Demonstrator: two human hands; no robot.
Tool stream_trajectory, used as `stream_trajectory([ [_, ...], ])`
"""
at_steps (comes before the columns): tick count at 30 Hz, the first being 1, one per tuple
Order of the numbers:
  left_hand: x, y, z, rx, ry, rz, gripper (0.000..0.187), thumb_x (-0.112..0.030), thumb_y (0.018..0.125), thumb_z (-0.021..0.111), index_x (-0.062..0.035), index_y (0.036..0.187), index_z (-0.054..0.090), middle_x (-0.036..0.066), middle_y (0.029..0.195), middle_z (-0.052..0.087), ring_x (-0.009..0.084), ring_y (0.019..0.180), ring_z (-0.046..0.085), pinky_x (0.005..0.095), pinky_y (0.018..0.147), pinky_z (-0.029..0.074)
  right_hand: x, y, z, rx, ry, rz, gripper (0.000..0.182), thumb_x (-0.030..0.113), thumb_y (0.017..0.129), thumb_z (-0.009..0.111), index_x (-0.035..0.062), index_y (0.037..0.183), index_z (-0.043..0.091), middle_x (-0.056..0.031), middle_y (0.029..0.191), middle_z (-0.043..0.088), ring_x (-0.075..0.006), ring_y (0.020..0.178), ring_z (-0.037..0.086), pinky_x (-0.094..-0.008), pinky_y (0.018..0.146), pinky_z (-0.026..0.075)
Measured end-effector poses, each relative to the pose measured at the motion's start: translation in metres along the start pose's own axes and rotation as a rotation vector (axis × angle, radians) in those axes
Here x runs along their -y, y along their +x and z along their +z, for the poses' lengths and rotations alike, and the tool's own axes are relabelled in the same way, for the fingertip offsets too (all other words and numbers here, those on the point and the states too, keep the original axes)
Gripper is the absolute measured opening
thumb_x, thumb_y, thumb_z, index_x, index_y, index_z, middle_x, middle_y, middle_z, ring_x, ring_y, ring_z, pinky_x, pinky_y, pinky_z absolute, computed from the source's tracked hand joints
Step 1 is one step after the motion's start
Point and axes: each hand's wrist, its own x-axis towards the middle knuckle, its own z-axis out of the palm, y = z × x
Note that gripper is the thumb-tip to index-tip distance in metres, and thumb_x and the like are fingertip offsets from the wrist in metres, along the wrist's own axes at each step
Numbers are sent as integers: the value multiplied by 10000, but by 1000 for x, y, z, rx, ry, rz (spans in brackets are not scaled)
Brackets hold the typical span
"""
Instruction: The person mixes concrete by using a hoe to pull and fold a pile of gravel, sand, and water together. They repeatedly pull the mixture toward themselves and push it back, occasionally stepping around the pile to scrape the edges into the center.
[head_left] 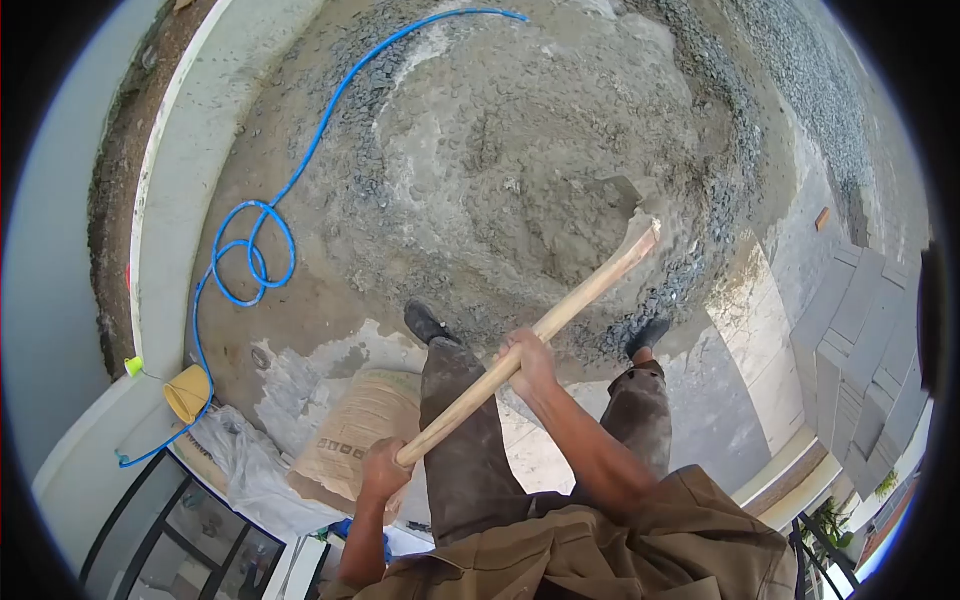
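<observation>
Both of my hands are wrapped around the pale wooden handle of a hoe (588, 292). My left hand (384, 470) grips the handle's near end, low and left of centre. Farther up the shaft, my right hand (530, 364) is closed around it in front of my legs. The hoe's head sits in a broad heap of wet grey concrete mix (560, 130), and its blade is partly hidden there. Grey gravel (735, 130) rings the right side of the heap. My dark shoes stand at the near edge of the mix.
A blue hose (315, 150) loops along the left and reaches the heap. A yellow bucket (187, 393) and a brown paper cement sack (362, 430) lie at lower left, near white plastic sheeting (235, 455). Grey slabs (860, 340) are on the right. A low wall (180, 170) curves along the left.
</observation>
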Motion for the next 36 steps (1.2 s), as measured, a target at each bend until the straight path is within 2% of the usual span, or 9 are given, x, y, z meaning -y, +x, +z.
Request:
stream_trajectory([
  [5,-85,-118,5,7,49,-191,197,-209,694,758,-78,755,624,160,691,613,397,657,610,495,613,496,20,-70,-13,42,-63,180,121,21,850,545,75,784,458,-74,702,461,-224,568,509,-403,512,449],
  [10,-181,16,54,-71,-253,-524,254,-264,761,728,-47,747,597,208,685,637,432,678,643,514,620,500,89,93,44,56,-426,224,145,62,832,559,57,719,468,-70,637,447,-210,492,480,-380,450,431],
  [14,-139,62,88,-104,-223,-365,252,-266,770,721,-40,784,611,208,744,658,427,747,650,508,675,512,96,97,55,-29,-415,-15,138,49,811,584,43,728,474,-75,637,460,-199,468,472,-364,424,423],
  [18,-108,113,111,-11,-307,-58,291,-305,778,722,-36,844,635,208,842,683,415,843,653,511,752,512,149,56,68,127,-374,-276,101,30,828,581,39,868,489,-68,710,456,-184,526,488,-349,463,437],
  [20,-134,179,91,170,-426,18,312,-335,783,728,-52,898,667,208,844,686,412,829,658,513,749,511,206,51,106,231,-372,-473,112,44,854,581,54,915,488,-65,716,462,-170,538,487,-331,468,438],
  [22,-170,238,45,96,-411,75,338,-367,797,722,-69,955,694,224,838,683,419,836,659,495,751,518,259,52,157,254,-402,-664,117,80,880,588,45,929,488,-49,729,478,-158,556,495,-311,470,457],
  [26,-182,291,-1,1,-359,38,364,-381,805,711,-57,970,691,233,856,685,422,849,662,491,754,521,277,143,201,184,-481,-639,135,49,864,585,-21,895,474,-80,681,497,-174,518,522,-327,430,476],
  [30,-122,183,121,155,-324,-283,439,-389,811,709,-24,1052,675,261,927,681,422,932,659,482,802,522,144,193,108,45,-671,-395,87,53,837,590,19,835,510,-54,638,504,-169,466,505,-337,415,473],
  [36,-123,38,249,456,-603,-335,414,-387,791,770,-9,939,693,221,906,705,339,895,698,412,787,539,81,63,11,88,-913,-371,264,112,775,635,16,969,483,-50,652,518,-149,474,536,-306,402,447],
])
